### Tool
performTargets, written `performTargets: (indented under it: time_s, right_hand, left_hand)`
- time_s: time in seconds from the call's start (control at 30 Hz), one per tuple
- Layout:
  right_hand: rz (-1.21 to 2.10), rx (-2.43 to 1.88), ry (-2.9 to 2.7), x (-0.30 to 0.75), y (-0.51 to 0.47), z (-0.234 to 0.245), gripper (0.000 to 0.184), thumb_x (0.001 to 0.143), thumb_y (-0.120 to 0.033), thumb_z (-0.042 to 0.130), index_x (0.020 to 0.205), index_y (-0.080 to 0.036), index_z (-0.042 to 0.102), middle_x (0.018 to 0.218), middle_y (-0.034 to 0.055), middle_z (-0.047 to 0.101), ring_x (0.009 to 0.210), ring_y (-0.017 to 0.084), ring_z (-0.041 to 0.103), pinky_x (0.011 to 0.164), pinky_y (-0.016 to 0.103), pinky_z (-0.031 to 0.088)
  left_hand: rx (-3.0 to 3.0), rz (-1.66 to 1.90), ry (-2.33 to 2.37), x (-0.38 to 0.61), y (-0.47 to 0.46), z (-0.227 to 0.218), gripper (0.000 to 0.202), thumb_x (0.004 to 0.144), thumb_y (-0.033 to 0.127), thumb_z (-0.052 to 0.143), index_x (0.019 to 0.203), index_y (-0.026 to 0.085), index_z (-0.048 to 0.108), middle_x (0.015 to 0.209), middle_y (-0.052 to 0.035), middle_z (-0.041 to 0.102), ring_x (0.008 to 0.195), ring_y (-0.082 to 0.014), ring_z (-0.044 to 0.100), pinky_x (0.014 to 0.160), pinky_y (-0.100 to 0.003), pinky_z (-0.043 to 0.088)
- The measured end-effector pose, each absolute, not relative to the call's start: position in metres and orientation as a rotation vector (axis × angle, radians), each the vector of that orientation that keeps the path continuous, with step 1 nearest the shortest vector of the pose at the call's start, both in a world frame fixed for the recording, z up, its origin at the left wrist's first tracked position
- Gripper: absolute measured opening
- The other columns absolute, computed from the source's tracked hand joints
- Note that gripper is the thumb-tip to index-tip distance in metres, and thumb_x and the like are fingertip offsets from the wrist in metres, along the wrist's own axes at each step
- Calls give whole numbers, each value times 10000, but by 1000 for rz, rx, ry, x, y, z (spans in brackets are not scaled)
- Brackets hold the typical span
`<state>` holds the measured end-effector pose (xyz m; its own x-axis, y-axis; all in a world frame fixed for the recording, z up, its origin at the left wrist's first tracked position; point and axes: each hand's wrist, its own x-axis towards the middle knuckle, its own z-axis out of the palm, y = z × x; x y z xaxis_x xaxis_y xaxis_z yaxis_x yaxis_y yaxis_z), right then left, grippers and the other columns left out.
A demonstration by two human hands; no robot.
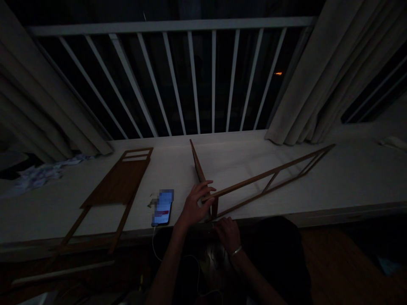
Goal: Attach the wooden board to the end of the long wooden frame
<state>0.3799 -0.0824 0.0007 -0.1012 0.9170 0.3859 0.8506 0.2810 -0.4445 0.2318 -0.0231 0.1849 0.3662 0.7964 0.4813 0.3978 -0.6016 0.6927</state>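
Note:
On a pale window ledge lie thin brown wooden frame parts. My left hand has its fingers curled around the corner where an upright wooden panel meets a long ladder-like wooden frame that runs off to the right. My right hand sits just below that corner at the ledge's front edge, fingers bent down onto the joint; whatever they pinch is too dark to name. A bracelet is on the right wrist.
A flat wooden panel with two legs lies on the left of the ledge. A lit phone with a white cable lies beside my left hand. Crumpled paper is far left. White railing bars and curtains stand behind.

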Motion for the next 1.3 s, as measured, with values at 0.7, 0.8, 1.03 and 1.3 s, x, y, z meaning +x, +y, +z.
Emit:
performTargets:
  time_s: [0.7, 0.8, 1.03, 1.3]
  right_hand:
    - [143, -1681, -2011, 378, -85, 22, 58, 779, -290, 561, 811, -245, 580, 814, 24, 596, 832, 205, 455, 713, 329, 265]
    - [144, -1667, -1986, 379, -84, 20, 58, 781, -290, 557, 799, -242, 583, 807, 28, 600, 842, 207, 456, 741, 340, 267]
    - [179, -1654, -1924, 380, -83, 13, 90, 793, -308, 540, 800, -237, 596, 836, 37, 601, 844, 197, 473, 732, 319, 290]
    - [280, -1629, -1885, 374, -85, 9, 128, 817, -297, 501, 787, -220, 599, 776, 30, 599, 802, 175, 516, 740, 296, 316]
  left_hand:
    - [2182, 1145, 1030, 232, -24, 186, 215, 803, 208, 484, 1006, 227, 556, 1226, -55, 467, 1126, -204, 416, 959, -425, 343]
    - [2180, 1147, 1046, 233, -24, 186, 212, 802, 207, 486, 1000, 225, 560, 1221, -55, 471, 1120, -200, 424, 951, -413, 355]
    - [2175, 1152, 1042, 233, -23, 185, 217, 798, 201, 491, 1002, 226, 561, 1219, -47, 471, 1127, -189, 421, 956, -387, 353]
    - [2165, 1146, 1037, 233, -24, 186, 213, 802, 209, 486, 1001, 226, 559, 1220, -54, 470, 1118, -200, 424, 953, -408, 350]
